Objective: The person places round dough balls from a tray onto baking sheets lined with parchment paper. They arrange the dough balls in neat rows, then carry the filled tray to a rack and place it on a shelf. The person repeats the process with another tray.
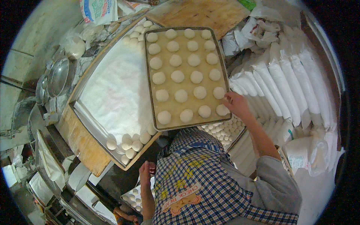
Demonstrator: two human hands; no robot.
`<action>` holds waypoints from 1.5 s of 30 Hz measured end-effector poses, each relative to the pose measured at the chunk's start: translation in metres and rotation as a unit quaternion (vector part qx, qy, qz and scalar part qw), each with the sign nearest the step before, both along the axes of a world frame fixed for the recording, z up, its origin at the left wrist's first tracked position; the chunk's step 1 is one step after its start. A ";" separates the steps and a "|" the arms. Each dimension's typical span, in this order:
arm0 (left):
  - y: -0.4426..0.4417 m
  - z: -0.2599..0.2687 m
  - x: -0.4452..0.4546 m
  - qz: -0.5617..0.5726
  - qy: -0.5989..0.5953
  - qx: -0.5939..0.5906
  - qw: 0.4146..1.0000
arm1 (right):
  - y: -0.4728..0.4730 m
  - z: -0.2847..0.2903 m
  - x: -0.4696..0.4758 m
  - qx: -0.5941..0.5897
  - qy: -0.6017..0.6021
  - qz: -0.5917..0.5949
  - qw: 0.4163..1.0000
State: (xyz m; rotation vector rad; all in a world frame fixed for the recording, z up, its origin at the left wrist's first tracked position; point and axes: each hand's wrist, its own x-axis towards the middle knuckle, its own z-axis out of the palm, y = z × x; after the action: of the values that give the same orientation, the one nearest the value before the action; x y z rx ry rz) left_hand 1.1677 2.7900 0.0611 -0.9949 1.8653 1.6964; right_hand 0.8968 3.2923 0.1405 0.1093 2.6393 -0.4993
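A rimmed baking tray (185, 76) with rows of round white dough balls lies before me, its left side over a wooden-framed box. My right hand (236, 104) is at the tray's right rim, fingertips beside a dough ball (218, 92) near the lower right corner; whether they grip anything is not clear. My left hand (146, 170) hangs low beside my checked apron, below the box, its fingers curled; whether it holds anything cannot be told. The wooden-framed box (115, 160) has a pale cloth lining (115, 84) and holds dough balls (137, 145) at its near and far ends.
A wooden board (197, 12) lies beyond the tray. Stacked white sacks (281, 84) fill the right side. Another tray of small dough balls (225, 129) is lower, by my right arm; more (135, 198) lie low left. Metal bowls (58, 77) stand at the left.
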 end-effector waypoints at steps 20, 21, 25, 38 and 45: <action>0.096 0.025 -0.322 -0.455 0.407 -0.406 0.681 | 0.041 -0.052 0.066 -0.137 0.188 -0.200 0.952; 0.093 0.025 -0.320 -0.478 0.370 -0.399 0.690 | 0.049 -0.062 0.068 -0.165 0.169 -0.215 0.948; 0.089 0.031 -0.335 -0.485 0.368 -0.354 0.710 | 0.061 -0.098 0.068 -0.253 0.068 -0.304 0.916; 0.122 0.021 -0.473 -0.351 0.408 -0.482 0.691 | 0.008 -0.100 0.026 -0.502 -0.005 -0.505 0.702; 0.136 0.027 -0.588 -0.277 0.451 -0.492 0.691 | 0.027 -0.069 0.014 -0.390 -0.162 -0.403 0.812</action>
State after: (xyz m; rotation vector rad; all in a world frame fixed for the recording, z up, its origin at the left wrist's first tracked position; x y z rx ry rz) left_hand 0.5798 2.9258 0.0878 0.3831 3.3788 0.6839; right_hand 0.9109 3.3193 0.0713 0.9626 1.7531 -1.6202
